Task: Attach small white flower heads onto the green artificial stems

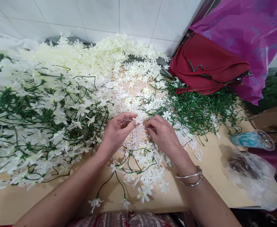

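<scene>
My left hand [116,130] is closed in a pinch at the middle of the table, with a small white artificial flower [138,120] at its fingertips. Just to the right, my right hand [161,134] has its fingers pressed together; whatever they hold is too small or hidden to name. Beneath both hands lie loose white stamen strands [135,143] and flower heads. Closer to my body, white blossoms [143,194] on curved green stems spread over the table. Bare green stems [197,108] form a pile to the right of my right hand.
A large heap of stemmed white flowers [58,116] fills the left side. Cream petals [100,53] are piled at the back by the tiled wall [138,15]. A red handbag [207,63], purple bag [247,28], blue-patterned cup [249,139] and clear plastic bag [254,176] sit at right.
</scene>
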`<state>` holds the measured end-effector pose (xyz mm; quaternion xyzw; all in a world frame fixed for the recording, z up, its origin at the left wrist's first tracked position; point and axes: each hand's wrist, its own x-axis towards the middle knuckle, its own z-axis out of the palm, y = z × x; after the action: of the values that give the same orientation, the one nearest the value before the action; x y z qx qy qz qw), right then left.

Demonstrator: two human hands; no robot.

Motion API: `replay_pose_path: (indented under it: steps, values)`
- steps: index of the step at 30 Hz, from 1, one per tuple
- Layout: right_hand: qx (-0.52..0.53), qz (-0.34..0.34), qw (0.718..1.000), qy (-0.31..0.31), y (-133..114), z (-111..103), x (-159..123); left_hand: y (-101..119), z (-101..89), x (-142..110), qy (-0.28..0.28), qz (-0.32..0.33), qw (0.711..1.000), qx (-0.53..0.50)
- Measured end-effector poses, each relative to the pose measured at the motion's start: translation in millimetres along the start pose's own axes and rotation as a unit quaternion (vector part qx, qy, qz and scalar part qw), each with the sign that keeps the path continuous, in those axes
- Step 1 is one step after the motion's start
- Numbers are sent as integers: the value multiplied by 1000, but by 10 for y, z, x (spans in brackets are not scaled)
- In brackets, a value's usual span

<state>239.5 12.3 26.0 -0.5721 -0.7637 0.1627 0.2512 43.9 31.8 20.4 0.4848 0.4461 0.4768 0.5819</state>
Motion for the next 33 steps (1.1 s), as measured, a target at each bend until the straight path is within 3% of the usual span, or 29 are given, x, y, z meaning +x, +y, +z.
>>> replay_pose_path:
  steps: [4,8,13,23,30,33]
  values:
    - [91,3,994,58,-19,-26,4,51,9,-14,-1,-13,1000,-22]
    - [257,76,956,115,-27,-25,1,36,11,-22,2,-22,999,-35]
    - [400,129,905,60,-57,-25,3,-13,39,-18,15,-25,998,-49]
    - [451,131,881,57,-200,-7,-18,-105,86,-96,47,56,997,18]
    - [454,100,885,25,-172,-14,-16,-77,94,-93,50,43,998,21]
    - [426,88,900,28,-181,-36,-13,-44,98,-102,55,37,998,20]
